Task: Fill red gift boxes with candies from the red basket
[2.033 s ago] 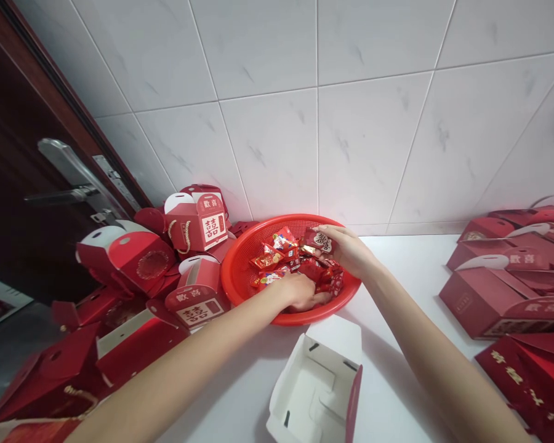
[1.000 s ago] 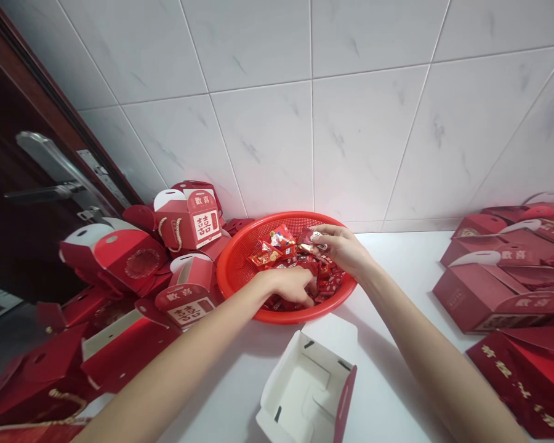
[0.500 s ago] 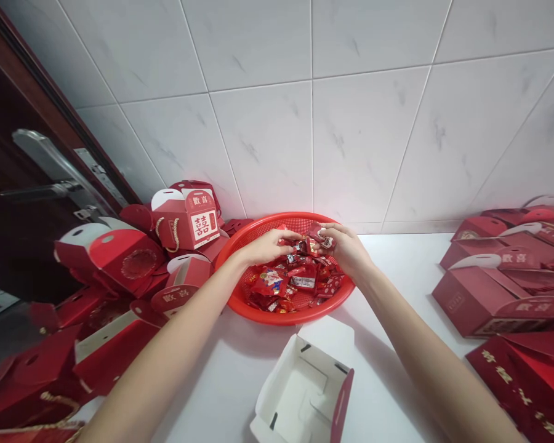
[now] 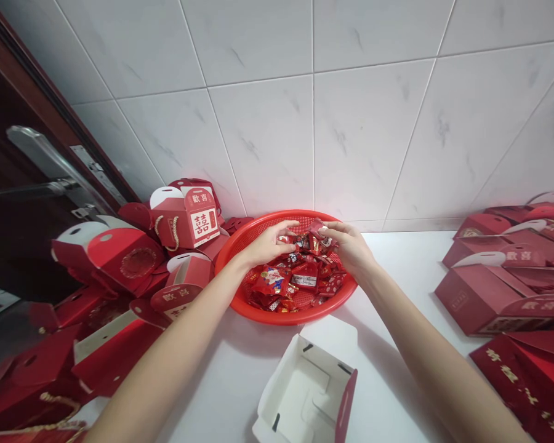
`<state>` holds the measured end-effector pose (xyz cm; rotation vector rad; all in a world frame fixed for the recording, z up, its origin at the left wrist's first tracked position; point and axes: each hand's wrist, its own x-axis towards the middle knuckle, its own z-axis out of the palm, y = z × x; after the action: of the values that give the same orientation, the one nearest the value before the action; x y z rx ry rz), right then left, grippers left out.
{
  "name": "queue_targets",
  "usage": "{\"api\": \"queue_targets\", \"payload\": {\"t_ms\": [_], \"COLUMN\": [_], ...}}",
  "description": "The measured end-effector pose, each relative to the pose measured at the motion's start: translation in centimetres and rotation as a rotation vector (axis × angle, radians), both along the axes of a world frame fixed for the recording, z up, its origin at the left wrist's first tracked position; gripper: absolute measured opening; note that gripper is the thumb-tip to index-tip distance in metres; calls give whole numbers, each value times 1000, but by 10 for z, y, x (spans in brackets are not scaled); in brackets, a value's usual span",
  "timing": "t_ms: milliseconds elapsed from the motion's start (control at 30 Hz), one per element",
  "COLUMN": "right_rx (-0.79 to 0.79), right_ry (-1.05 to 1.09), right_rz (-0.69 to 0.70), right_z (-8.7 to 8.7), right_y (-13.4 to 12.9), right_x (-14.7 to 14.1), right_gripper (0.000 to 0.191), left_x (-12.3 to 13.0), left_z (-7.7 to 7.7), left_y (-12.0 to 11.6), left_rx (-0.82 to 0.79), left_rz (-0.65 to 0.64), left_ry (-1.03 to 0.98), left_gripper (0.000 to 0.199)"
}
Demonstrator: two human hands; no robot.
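A red plastic basket (image 4: 240,307) holds a heap of wrapped candies (image 4: 305,277), mostly in red wrappers. Over the basket's back left part is my left hand (image 4: 271,245), its thumb and fingers spread apart among the candies. My right hand (image 4: 351,247) pinches a small red candy packet (image 4: 317,227) at the back right of the heap. Just in front of the basket stands an open box (image 4: 307,381), white inside, with one red side showing and its flap up against the basket rim.
Several red gift boxes (image 4: 120,258) crowd the left side, some with rope handles. More red boxes (image 4: 493,295) are stacked along the right. The white table (image 4: 397,344) meets a tiled wall (image 4: 263,141). A dark door with a metal handle (image 4: 50,166) is at far left.
The fingers of my left hand have lifted and parted a little. My right hand has shifted slightly right, still with the candy packet. The view has tilted slightly.
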<state>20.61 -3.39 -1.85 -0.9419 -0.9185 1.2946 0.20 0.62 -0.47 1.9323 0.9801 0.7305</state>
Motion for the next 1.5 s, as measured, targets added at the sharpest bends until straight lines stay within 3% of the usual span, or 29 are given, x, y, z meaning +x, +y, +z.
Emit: {"api": "queue_targets", "payload": {"t_ms": [200, 300, 433, 500, 600, 733, 833, 967, 1067, 1167, 1233, 1367, 1500], "right_rx": [-3, -16, -32, -28, -17, -9, 3, 16, 23, 26, 22, 10, 16], "right_ry": [-31, -29, -61, -74, -79, -65, -43, -11, 13, 24, 28, 31, 30], "right_rz": [17, 33, 23, -6, -34, -40, -37, -83, -104, -110, -117, -126, -109], "right_z": [1, 3, 4, 5, 5, 4, 2, 0, -1, -1, -1, -1, 0], "right_y": [-2, -4, -6, -6, -6, -5, -3, -1, 0, 1, 1, 1, 0], "right_x": [1, 0, -1, -1, -1, -1, -1, -1, -1, -1, -1, -1, -2], "right_gripper": [27, 28, 26, 24, 22, 25, 26, 25, 25, 25, 25, 24, 23], "left_x": [0, 1, 2, 3, 14, 40, 53, 46, 35, 29, 27, 24, 20], "left_z": [0, 0, 2, 3, 3, -3, -8, -7, -4, -2, -1, 0, -1], "left_y": [-2, -2, -1, 0, -3, -11, -10, 8, 20, 24, 24, 29, 35], "left_rx": [-25, 30, 93, 136, 192, 229, 253, 80, -112, -361, -424, -182, 56], "left_rz": [-58, -55, 16, 17, -71, -312, -305, -127, 32, 48, 41, 177, 257], "left_ry": [1, 45, 357, 540, 663, 811, 921, 613, 288, 43, -32, 43, 351], "left_gripper": [70, 61, 33, 29, 34, 65, 64, 39, 44, 49, 50, 45, 30]}}
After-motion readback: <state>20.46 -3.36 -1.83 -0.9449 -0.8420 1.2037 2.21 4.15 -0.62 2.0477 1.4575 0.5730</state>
